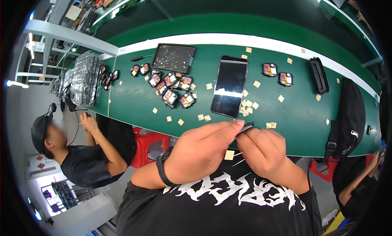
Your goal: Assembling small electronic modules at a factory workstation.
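Note:
Both my hands meet over the table's near edge, closed around a small black part (246,128). My left hand (200,148), with a dark band on its wrist, pinches the part from the left. From the other side my right hand (264,149) grips it with bent fingers. A thin pale stick (238,161) pokes out below the right hand; its other end is hidden. A cream square (229,155) shows just beneath the hands. Beyond them lies a black phone-like slab (230,87), with loose cream squares (247,107) to its right.
Several small black units with red and white faces (170,96) lie left of the slab, two more (286,78) right. Behind are a black ribbed tray (173,57) and a screwdriver (141,57). A black case (319,75) and bag (352,117) lie right. People sit either side.

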Tool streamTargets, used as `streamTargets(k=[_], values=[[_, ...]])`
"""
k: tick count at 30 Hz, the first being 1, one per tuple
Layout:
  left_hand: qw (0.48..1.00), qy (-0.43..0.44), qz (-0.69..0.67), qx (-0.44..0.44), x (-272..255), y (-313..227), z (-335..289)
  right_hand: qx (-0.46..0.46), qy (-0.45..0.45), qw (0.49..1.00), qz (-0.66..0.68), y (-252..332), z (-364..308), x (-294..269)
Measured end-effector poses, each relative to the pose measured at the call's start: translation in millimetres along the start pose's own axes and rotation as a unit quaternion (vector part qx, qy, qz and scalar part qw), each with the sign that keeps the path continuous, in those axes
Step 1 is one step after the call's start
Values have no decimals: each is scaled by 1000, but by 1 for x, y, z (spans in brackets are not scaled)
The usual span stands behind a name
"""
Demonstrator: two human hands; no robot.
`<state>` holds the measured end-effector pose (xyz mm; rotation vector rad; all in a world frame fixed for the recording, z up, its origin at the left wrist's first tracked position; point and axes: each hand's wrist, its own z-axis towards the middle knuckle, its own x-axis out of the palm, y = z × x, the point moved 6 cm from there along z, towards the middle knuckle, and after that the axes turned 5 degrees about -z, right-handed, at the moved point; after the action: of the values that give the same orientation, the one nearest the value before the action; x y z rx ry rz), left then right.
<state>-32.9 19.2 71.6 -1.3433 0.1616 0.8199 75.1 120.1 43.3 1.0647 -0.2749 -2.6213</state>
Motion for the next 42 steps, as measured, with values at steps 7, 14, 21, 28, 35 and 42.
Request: streamTargets(k=[7,14,21,28,35,42], values=[[998,-27,-27,-47,6,11,-9,0,62,997,36,-3,-5,11],[876,-194,-359,-258,-10,85,-45,110,76,987,94,-11,5,13],[796,-492,-231,-268,-104,186,-89,359,98,919,129,-62,-71,-25],[852,-454,-70,-253,-109,220,-71,491,85,860,107,-60,-121,-50],[862,-312,346,-201,-119,198,-82,535,79,830,139,-61,-125,-48],[879,-332,301,-164,-135,182,-81,448,212,843,210,-35,-188,-85]])
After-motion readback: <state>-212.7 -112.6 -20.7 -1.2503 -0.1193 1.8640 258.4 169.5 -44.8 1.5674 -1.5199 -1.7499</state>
